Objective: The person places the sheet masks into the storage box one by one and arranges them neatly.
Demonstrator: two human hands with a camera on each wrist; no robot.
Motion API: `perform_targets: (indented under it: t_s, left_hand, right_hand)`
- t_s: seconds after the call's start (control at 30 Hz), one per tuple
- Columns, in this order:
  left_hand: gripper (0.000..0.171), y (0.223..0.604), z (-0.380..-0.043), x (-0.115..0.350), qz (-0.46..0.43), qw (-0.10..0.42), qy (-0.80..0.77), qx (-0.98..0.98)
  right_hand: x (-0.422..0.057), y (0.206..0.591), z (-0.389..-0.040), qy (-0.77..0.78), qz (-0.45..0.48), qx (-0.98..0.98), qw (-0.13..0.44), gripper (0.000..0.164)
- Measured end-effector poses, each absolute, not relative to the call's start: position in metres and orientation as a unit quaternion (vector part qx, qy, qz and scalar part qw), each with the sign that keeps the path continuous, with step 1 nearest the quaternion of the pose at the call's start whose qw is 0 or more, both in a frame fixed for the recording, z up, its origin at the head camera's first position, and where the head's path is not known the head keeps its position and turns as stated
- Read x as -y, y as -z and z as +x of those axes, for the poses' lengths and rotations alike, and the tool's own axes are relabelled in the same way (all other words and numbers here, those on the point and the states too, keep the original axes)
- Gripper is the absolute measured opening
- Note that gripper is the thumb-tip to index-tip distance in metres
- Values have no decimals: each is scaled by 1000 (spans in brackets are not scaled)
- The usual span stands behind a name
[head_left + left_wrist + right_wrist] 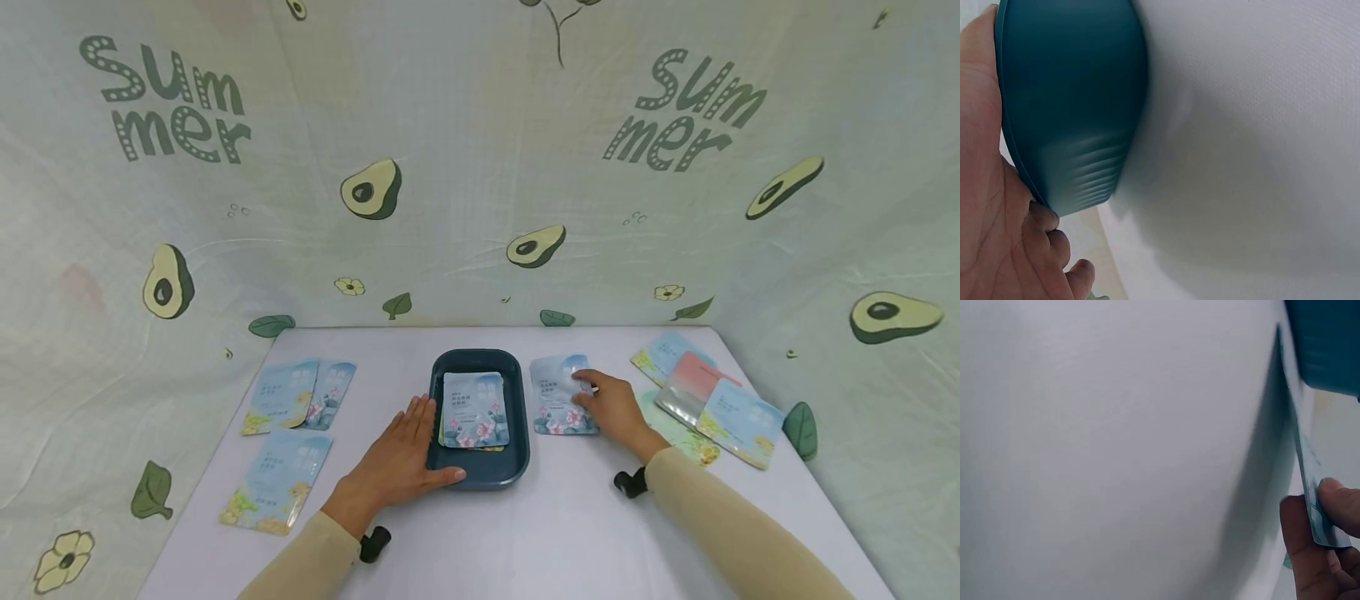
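Observation:
A dark teal tray (480,477) sits mid-table with a light blue floral sheet mask packet (474,408) inside, on top of another whose yellow-green edge peeks out. Along the tray's left side rests my left hand (393,462), its fingers straight and the thumb at the near left corner; the left wrist view shows the palm by the tray's rim. Just right of the tray, my right hand (618,412) pinches a similar blue floral packet (558,400) at its right edge. In the right wrist view, thumb and finger grip that packet (1304,456), which is tilted up from the table.
Three blue packets lie at the left: a yellow-flowered one (279,396), a pink-flowered one (330,396) and a nearer one (277,479). Several packets overlap at the right, among them a pink-and-silver one (690,387). A printed cloth (450,125) hangs behind the table.

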State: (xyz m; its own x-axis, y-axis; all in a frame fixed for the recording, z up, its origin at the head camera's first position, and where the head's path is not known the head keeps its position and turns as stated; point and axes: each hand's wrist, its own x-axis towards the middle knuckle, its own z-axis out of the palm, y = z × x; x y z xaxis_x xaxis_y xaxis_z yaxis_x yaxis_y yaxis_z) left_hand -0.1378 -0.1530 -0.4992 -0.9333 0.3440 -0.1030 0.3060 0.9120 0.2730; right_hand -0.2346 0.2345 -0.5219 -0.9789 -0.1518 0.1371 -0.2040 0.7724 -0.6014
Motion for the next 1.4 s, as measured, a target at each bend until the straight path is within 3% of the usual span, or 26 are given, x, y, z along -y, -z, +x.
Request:
perform_targets:
  t_s: [0.47,0.97,1.4]
  left_hand:
    - [127,500,-138,151,162,70,-140,-974]
    - [128,498,-138,151,165,69,-141,-974]
    - [132,500,-137,152,171,69,-147,-972]
  right_hand:
    - [-231,490,-240,-399,50,913,65,44]
    - [-213,441,-241,-419,59,902,81,59]
    - [-166,426,-231,-472,100,875,43,60]
